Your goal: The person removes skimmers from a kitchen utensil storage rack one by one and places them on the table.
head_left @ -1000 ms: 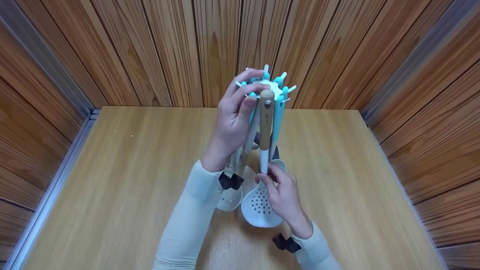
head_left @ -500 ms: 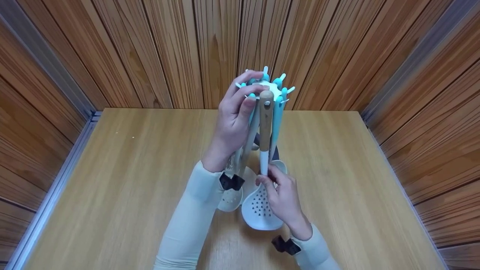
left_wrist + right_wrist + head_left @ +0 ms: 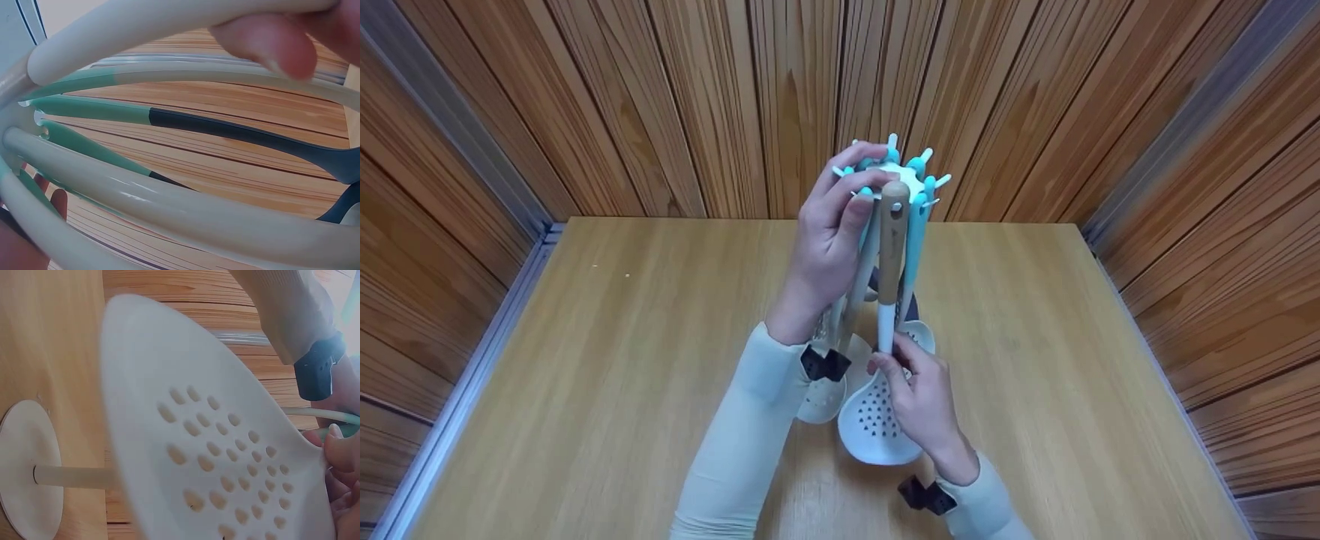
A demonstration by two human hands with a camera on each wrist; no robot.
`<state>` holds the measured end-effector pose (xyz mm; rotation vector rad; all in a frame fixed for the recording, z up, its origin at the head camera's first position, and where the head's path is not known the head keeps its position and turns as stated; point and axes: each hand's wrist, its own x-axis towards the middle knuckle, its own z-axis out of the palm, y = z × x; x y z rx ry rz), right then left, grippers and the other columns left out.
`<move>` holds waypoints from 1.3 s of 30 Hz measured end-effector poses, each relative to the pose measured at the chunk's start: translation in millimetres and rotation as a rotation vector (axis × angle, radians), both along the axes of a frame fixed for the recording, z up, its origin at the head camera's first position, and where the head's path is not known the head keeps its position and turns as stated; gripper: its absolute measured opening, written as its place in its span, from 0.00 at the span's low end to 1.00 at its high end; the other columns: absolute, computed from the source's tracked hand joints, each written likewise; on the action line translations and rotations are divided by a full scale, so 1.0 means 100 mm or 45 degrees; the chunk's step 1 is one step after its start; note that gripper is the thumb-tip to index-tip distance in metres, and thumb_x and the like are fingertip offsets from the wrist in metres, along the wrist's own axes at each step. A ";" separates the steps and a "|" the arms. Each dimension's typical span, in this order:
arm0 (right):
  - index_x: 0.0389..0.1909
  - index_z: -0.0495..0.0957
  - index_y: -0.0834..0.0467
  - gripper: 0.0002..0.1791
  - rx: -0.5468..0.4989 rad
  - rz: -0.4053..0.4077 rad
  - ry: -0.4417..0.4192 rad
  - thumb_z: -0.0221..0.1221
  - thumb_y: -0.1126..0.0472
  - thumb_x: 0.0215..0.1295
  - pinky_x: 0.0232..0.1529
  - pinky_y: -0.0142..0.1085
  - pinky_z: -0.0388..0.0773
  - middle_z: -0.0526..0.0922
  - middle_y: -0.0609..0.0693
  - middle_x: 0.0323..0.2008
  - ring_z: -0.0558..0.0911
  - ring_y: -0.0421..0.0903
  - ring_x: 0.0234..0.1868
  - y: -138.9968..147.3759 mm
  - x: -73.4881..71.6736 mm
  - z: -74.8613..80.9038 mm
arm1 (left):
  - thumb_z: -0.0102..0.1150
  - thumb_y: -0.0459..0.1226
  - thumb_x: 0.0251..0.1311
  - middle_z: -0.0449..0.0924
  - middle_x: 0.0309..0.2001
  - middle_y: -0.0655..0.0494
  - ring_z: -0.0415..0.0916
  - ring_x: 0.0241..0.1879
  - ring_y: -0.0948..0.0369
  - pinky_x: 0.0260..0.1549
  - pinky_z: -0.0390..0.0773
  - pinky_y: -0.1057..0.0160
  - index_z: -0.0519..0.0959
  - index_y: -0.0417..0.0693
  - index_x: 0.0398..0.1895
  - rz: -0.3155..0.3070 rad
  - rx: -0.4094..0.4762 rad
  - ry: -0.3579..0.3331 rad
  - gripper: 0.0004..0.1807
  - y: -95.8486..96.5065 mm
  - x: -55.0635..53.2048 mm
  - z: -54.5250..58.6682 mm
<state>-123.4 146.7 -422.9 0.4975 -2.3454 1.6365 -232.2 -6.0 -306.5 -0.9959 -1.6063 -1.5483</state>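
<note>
White and wood-brown, the long skimmer with a hole-pierced bowl (image 3: 886,324) is nearest, bowl down, its neck pinched between thumb and fingers of the right hand (image 3: 926,390). Just behind, the left hand (image 3: 829,232) curls round the top of a white utensil rack with radiating hooks (image 3: 911,178), where turquoise-handled utensils (image 3: 916,236) hang; whether the skimmer's upper end is hooked there is hard to tell. The rack stands on a pale wooden tabletop (image 3: 585,375), before a brown plank wall (image 3: 697,112).

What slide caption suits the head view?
Left hand grips the utensil stand; right hand pinches a wooden-handled perforated white skimmer.
</note>
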 end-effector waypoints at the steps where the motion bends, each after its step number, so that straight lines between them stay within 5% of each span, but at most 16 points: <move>1: 0.49 0.79 0.62 0.09 -0.001 -0.008 0.005 0.57 0.63 0.72 0.46 0.39 0.82 0.83 0.45 0.33 0.83 0.44 0.36 0.00 0.00 0.00 | 0.42 0.54 0.74 0.71 0.62 0.40 0.65 0.67 0.55 0.63 0.70 0.53 0.79 0.40 0.53 0.001 -0.001 -0.003 0.28 0.00 0.00 0.00; 22: 0.50 0.79 0.63 0.10 -0.023 -0.026 0.019 0.57 0.63 0.72 0.47 0.39 0.82 0.84 0.46 0.33 0.84 0.43 0.37 -0.03 0.18 0.10 | 0.42 0.52 0.75 0.71 0.61 0.37 0.68 0.64 0.54 0.60 0.73 0.53 0.78 0.39 0.52 0.000 0.014 0.044 0.26 0.00 -0.02 -0.01; 39: 0.51 0.78 0.68 0.12 -0.059 0.014 0.003 0.57 0.67 0.72 0.47 0.35 0.82 0.84 0.50 0.34 0.85 0.47 0.36 0.13 0.22 0.09 | 0.44 0.51 0.74 0.71 0.62 0.40 0.66 0.66 0.56 0.59 0.74 0.54 0.79 0.40 0.52 -0.012 0.017 -0.021 0.24 0.01 0.01 -0.03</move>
